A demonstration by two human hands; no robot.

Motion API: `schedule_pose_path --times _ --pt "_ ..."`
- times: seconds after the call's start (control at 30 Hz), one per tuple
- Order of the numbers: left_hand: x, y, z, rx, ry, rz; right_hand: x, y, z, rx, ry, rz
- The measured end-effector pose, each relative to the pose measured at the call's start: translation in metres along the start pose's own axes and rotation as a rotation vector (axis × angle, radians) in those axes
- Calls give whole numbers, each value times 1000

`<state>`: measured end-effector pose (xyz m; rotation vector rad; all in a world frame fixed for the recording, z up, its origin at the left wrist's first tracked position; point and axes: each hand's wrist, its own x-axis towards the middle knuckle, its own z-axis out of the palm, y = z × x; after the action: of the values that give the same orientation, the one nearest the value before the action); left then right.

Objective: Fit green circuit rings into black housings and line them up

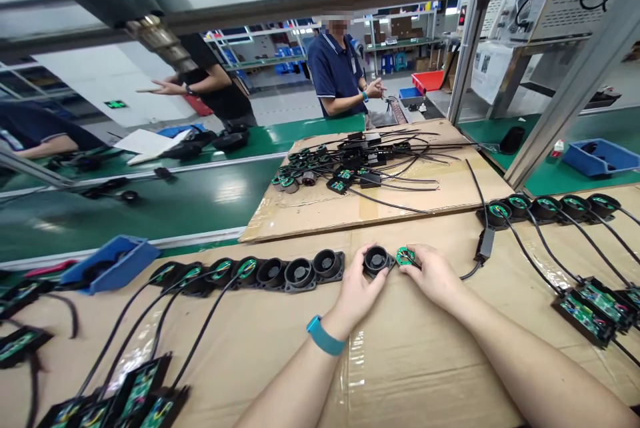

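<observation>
My left hand (359,291), with a teal band at the wrist, grips a black round housing (376,259) on a square base, its open cup facing up. Just right of it, my right hand (434,275) pinches a small round green circuit board (404,255) by its edge. The board and the housing are close together, side by side. A black cable runs from behind my right hand to a black box (485,244). Left of my hands stands a row of similar housings; the nearest housing (327,263) has no green board showing in it.
A cardboard sheet (280,215) farther back bears a heap of boards and cables (360,158). More cabled housings (547,207) line the right, with open circuit boxes (590,308) in front. A blue bin (113,261) stands left. Metal posts frame the bench; other people stand beyond it.
</observation>
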<state>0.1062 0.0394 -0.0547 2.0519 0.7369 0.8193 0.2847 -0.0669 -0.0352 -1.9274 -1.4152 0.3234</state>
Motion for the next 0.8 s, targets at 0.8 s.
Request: schedule_pose_path --times 0.8 --pt "-17 26 4 50 49 179 -33 -48 6 -6 226 -291"
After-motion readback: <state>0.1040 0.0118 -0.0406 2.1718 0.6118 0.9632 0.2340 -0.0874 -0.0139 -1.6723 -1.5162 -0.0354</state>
